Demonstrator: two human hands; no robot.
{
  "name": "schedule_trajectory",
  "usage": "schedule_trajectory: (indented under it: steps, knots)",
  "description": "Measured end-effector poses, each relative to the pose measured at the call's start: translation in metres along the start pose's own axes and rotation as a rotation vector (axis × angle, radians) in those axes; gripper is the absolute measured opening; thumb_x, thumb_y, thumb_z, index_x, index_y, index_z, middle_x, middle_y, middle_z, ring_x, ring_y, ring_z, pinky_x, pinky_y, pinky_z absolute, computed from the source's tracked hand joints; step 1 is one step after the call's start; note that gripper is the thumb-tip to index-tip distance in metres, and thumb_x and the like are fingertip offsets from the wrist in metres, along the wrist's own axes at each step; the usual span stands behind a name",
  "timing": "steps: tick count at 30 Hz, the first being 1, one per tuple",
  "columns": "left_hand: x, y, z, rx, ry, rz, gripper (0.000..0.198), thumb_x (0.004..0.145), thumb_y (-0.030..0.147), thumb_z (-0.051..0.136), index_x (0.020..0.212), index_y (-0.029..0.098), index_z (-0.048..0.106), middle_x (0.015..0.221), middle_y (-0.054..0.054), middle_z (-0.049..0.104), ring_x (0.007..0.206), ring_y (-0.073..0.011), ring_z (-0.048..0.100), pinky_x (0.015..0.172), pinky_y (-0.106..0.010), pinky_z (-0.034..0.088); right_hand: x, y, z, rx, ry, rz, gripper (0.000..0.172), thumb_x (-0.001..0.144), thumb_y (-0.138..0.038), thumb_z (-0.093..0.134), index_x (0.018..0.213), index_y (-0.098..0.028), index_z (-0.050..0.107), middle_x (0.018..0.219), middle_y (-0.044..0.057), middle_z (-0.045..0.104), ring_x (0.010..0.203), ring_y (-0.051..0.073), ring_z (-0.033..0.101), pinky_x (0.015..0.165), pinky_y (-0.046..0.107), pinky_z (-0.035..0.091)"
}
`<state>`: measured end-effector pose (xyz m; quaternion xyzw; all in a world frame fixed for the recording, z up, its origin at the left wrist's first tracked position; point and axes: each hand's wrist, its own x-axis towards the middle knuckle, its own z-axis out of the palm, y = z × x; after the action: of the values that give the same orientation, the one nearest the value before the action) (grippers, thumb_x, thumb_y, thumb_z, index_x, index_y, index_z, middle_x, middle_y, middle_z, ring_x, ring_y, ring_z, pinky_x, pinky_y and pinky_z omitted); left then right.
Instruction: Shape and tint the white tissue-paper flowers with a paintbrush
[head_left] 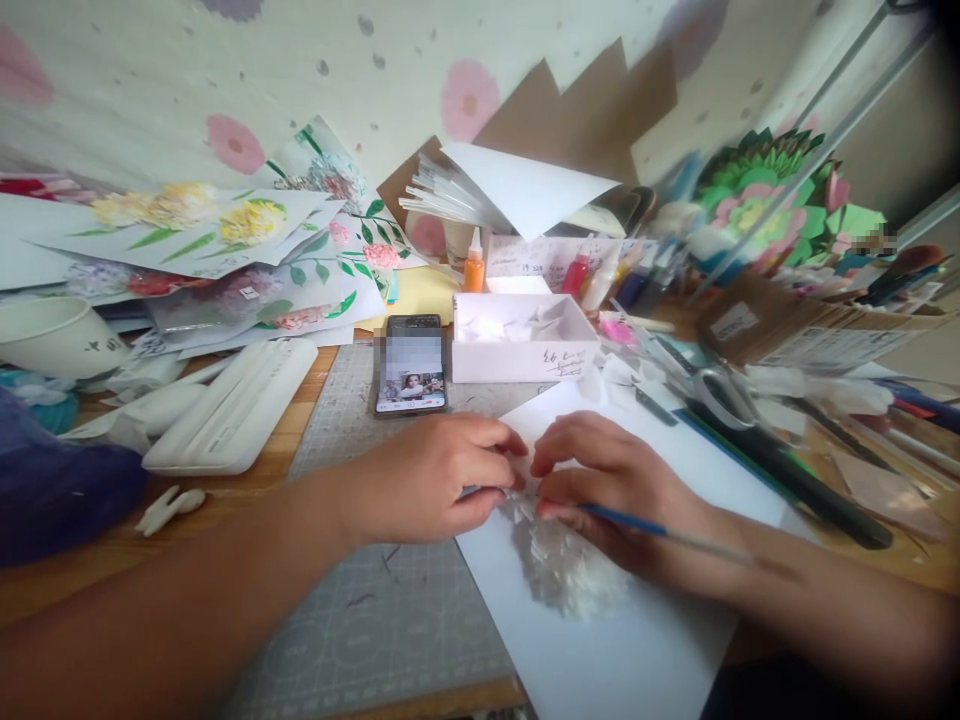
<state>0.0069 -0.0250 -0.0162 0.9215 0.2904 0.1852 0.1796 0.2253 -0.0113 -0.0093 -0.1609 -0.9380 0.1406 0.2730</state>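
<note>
My left hand and my right hand meet fingertip to fingertip over a white sheet of paper lying on a grey cutting mat. Both pinch at a small white paper piece between them. Under the right hand sits a cluster of white paper petals glued on the sheet. A thin blue-handled tool, like a brush, is tucked in my right hand and points back along the wrist.
A phone lies beyond the hands, beside a white box of paper bits. Glue bottles, flower paintings, a white case, scissors and pens crowd the desk.
</note>
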Motion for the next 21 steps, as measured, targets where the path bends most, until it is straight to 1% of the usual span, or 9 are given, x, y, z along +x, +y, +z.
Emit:
schedule_trajectory:
  steps: [3,5,7,9,11,12,15,18,21]
  knots:
    - [0.0,0.001,0.0,-0.002,0.001,-0.001,0.021,0.079,0.009,0.049,0.086,0.016,0.067,0.109,-0.007,0.059,0.098,-0.0168,0.057,0.085,-0.027,0.046,0.003,-0.004,-0.002,-0.151,-0.02,-0.136,0.011,0.084,-0.018,0.056,0.077,-0.016,0.064,0.088,0.006,0.065,0.083,0.019,0.055,0.077,0.039,0.046]
    - [0.0,0.002,0.0,0.007,0.003,-0.006,0.02,0.077,0.008,0.05,0.081,0.016,0.067,0.109,-0.007,0.06,0.097,-0.0174,0.058,0.084,-0.028,0.046,0.004,-0.007,-0.003,-0.208,-0.027,-0.186,0.015,0.085,-0.016,0.054,0.074,-0.016,0.064,0.087,0.006,0.067,0.082,0.019,0.055,0.079,0.04,0.046]
    - [0.0,0.003,0.0,0.019,0.008,-0.01,0.019,0.076,0.008,0.05,0.078,0.016,0.067,0.109,-0.007,0.061,0.097,-0.0184,0.058,0.084,-0.029,0.047,0.005,-0.009,-0.003,-0.218,-0.04,-0.193,0.016,0.085,-0.016,0.054,0.073,-0.017,0.064,0.088,0.005,0.067,0.082,0.018,0.056,0.081,0.041,0.046]
    - [0.0,0.003,0.0,0.022,0.007,-0.009,0.018,0.076,0.009,0.051,0.077,0.016,0.067,0.108,-0.007,0.061,0.097,-0.0194,0.058,0.085,-0.031,0.047,0.004,-0.008,-0.002,-0.188,-0.061,-0.161,0.013,0.084,-0.017,0.056,0.074,-0.017,0.064,0.089,0.005,0.067,0.083,0.018,0.056,0.081,0.041,0.046]
    - [-0.001,0.003,-0.001,0.007,0.004,-0.008,0.02,0.077,0.009,0.05,0.081,0.017,0.067,0.109,-0.007,0.06,0.099,-0.0193,0.058,0.086,-0.031,0.047,0.001,-0.005,-0.004,-0.077,-0.038,-0.088,0.009,0.084,-0.02,0.058,0.078,-0.018,0.064,0.088,0.006,0.067,0.083,0.018,0.057,0.078,0.038,0.047]
    - [-0.001,0.002,-0.002,-0.006,0.008,-0.01,0.022,0.077,0.009,0.049,0.086,0.018,0.067,0.111,-0.007,0.06,0.1,-0.0189,0.057,0.087,-0.031,0.047,-0.001,-0.003,-0.007,0.006,0.002,-0.028,0.008,0.083,-0.023,0.059,0.079,-0.018,0.064,0.086,0.006,0.066,0.082,0.018,0.058,0.075,0.036,0.048]
    - [-0.003,-0.002,-0.005,-0.021,0.086,-0.038,0.029,0.078,0.007,0.047,0.1,0.017,0.064,0.115,-0.008,0.058,0.103,-0.0171,0.056,0.089,-0.029,0.046,-0.012,0.003,-0.023,0.208,0.22,0.216,0.008,0.083,-0.025,0.059,0.08,-0.019,0.062,0.082,0.006,0.065,0.078,0.016,0.061,0.07,0.03,0.05]
    - [-0.003,-0.006,-0.009,0.023,0.178,-0.076,0.03,0.082,0.009,0.045,0.106,0.016,0.061,0.112,-0.008,0.06,0.105,-0.0172,0.056,0.092,-0.031,0.046,-0.031,0.003,-0.05,0.192,0.427,0.416,0.01,0.082,-0.027,0.06,0.074,-0.02,0.061,0.08,0.004,0.065,0.077,0.017,0.062,0.071,0.031,0.049]
    - [0.001,-0.002,-0.014,0.1,0.147,-0.143,0.033,0.085,0.014,0.044,0.115,0.017,0.057,0.119,-0.009,0.058,0.112,-0.0194,0.053,0.096,-0.036,0.043,-0.052,-0.006,-0.077,0.138,0.53,0.486,0.012,0.081,-0.032,0.06,0.074,-0.023,0.062,0.08,0.004,0.065,0.078,0.02,0.061,0.07,0.035,0.049]
